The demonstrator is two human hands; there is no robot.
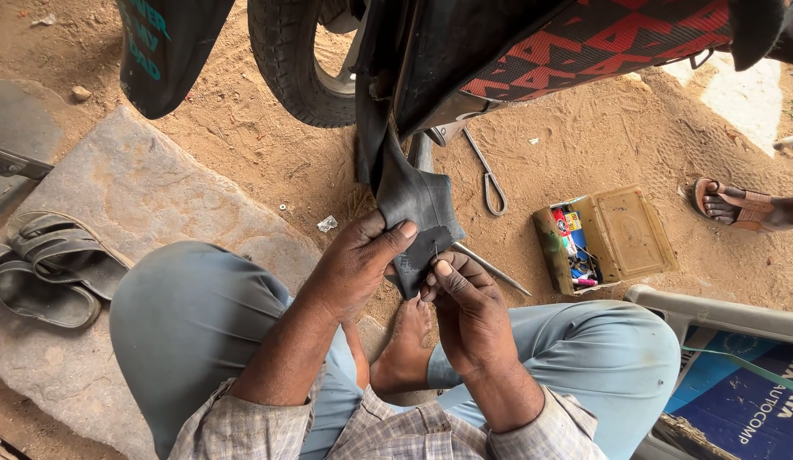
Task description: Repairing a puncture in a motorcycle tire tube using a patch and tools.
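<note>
**Floppy black tube, two hands on it**

We've got one black rubber inner tube (411, 204) hanging from the motorcycle's tyre (296, 64) down to our knees. It looks soft, light and limp, so grab near the fold. Our left hand (355, 260) pinches the fold between thumb and fingers; our right hand (466, 298) pinches something thin against it, can't tell what. One open tin box (622, 234) and two sandals (47, 268) lie nearby.

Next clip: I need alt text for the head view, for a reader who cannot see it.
Left hand and right hand pinch a fold of black rubber inner tube hanging from a motorcycle wheel. An open tan tin repair box lies on the sandy ground to the right.
</note>
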